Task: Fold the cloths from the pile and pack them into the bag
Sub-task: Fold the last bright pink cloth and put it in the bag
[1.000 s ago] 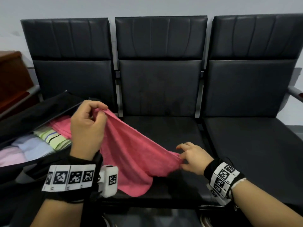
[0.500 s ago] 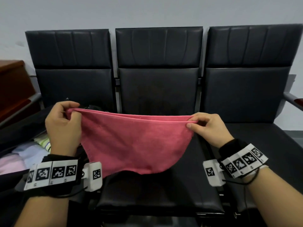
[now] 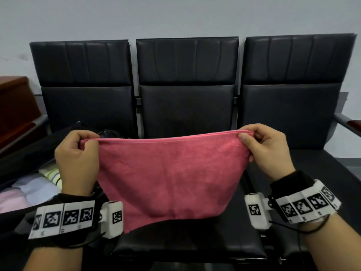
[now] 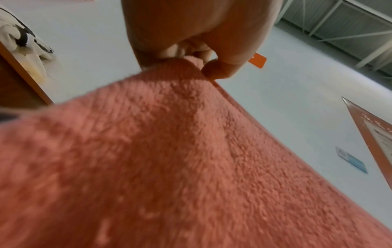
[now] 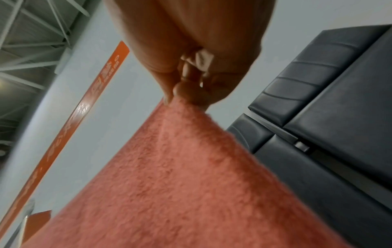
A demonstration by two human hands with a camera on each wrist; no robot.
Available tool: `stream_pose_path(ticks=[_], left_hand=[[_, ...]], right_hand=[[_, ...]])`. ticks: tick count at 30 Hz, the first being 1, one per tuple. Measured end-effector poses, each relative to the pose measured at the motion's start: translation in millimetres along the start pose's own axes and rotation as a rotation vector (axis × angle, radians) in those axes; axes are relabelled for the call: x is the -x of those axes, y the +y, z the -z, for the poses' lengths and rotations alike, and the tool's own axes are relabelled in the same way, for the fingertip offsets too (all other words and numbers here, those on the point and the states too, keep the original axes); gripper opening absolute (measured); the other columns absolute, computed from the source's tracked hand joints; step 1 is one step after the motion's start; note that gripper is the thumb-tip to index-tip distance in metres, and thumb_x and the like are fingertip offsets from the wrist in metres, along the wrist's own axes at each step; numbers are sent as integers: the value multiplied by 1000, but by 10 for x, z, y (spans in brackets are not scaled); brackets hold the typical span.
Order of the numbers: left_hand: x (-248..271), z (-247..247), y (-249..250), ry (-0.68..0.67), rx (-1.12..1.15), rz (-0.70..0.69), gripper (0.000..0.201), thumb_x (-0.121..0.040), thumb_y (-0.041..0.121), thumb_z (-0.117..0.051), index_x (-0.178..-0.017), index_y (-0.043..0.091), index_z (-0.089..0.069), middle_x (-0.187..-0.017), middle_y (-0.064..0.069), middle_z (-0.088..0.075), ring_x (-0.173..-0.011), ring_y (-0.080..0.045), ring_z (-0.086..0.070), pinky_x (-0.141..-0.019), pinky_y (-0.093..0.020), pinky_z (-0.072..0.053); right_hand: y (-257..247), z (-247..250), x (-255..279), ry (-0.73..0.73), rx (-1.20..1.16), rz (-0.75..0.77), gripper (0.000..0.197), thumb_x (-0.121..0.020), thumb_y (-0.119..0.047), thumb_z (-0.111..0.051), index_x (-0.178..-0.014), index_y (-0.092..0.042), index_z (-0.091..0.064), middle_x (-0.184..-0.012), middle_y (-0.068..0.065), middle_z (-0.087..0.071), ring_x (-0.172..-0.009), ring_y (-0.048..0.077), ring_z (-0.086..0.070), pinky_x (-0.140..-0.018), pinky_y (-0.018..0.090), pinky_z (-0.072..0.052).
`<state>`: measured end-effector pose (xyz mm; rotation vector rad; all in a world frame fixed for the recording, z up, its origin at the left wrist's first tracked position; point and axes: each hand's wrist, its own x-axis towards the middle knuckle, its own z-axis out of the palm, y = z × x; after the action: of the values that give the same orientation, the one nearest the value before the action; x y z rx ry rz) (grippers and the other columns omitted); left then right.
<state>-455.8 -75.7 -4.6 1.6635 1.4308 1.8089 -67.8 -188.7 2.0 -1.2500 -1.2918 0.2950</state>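
Pink and fuzzy, the cloth (image 3: pixel 172 178) hangs in the air between two hands. The left hand (image 3: pixel 77 161) pinches the top left corner, and the right hand (image 3: pixel 270 151) pinches the top right corner. Each hand has its fingers curled and its thumb pressed on the cloth. The top edge is pulled tight and almost flat from hand to hand. It looks doubled there, with two edges lying together. The rest of the cloth droops down in a round shape, and the bottom hangs just above the middle seat (image 3: pixel 187 241).

From the left wrist, the cloth (image 4: pixel 169 167) fills most of the view, and the left hand (image 4: pixel 191 33) grips its corner at the top. From the right wrist, the cloth (image 5: pixel 180 184) runs up to a point, where the right hand (image 5: pixel 191 58) nips it between thumb and fingers.

Behind the cloth stand three black chairs (image 3: pixel 187 75) in a row, joined side by side, against a pale wall (image 3: pixel 175 16). On the left seat sits an open black bag (image 3: pixel 25 153). Folded cloths lie inside it: a striped green one (image 3: pixel 50 175), a light blue one (image 3: pixel 35 188) and a pale pink one (image 3: pixel 11 202). They lie close together, side by side.

Both wrists wear bands (image 3: pixel 64 218) with black and white square marks. A brown wooden thing (image 3: pixel 13 106) stands at the far left.
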Motion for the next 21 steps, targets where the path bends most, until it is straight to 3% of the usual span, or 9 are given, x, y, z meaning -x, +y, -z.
stream_pose_path(ticks=[2,5,8,11,13,17,19,21], left_hand=[[-16,-89,-33,-88,-66,23,20,-75,17,-48,-71,28,-65,-70,12,-65,-64,5,-56,-59,-7,-40],[-57,-329,-145,-211,-174,129,24,-81,4,-53,-77,22,-70,-81,-4,-72,-71,-9,-60,-69,-23,-44],[-175,-497,-203,-192,-149,145,27,-83,0,-52,-89,16,-73,-87,-9,-72,-85,-29,-66,-78,-33,-51],[-366,-495,-141,-153,-68,64,27,-86,5,-51,-94,21,-72,-90,-12,-72,-85,-34,-68,-84,-50,-57],[-446,-440,-70,-120,-27,-31,27,-86,9,-53,-93,27,-71,-93,-7,-72,-87,-23,-68,-85,-43,-57],[-355,-269,-16,-84,134,-117,31,-83,11,-54,-87,36,-70,-86,14,-70,-79,1,-64,-74,-14,-50],[-224,-213,-112,-95,120,-137,30,-80,9,-53,-84,33,-70,-81,17,-69,-76,3,-61,-71,-11,-47],[-60,-218,-286,-150,90,-84,28,-77,9,-52,-79,30,-69,-77,17,-69,-73,1,-60,-70,-11,-46]], right_hand=[[83,-44,-39,34,5,-76,20,-91,-9,-67,-83,-26,-71,-68,-7,-67,-46,11,-56,-39,24,-49],[225,-167,-148,42,-69,-201,23,-92,-2,-64,-79,-20,-69,-70,-2,-65,-65,17,-61,-53,27,-58],[274,-229,-356,6,0,-165,20,-92,-1,-62,-84,-18,-69,-85,4,-71,-79,13,-64,-78,29,-55],[192,-197,-525,59,-54,-109,21,-92,-3,-62,-90,-22,-71,-99,4,-75,-90,10,-68,-86,25,-53],[114,-143,-541,111,-109,-50,21,-92,-6,-62,-91,-25,-71,-100,0,-75,-97,11,-69,-89,25,-53],[86,-16,-278,83,-170,45,16,-92,-13,-63,-95,-26,-72,-109,-1,-75,-112,16,-67,-97,23,-51],[202,11,-42,33,-197,8,17,-93,-13,-62,-95,-27,-72,-110,0,-75,-112,16,-67,-97,23,-50],[395,-3,202,-27,-162,-80,19,-94,-8,-61,-93,-24,-71,-103,-2,-75,-101,12,-68,-91,20,-51]])
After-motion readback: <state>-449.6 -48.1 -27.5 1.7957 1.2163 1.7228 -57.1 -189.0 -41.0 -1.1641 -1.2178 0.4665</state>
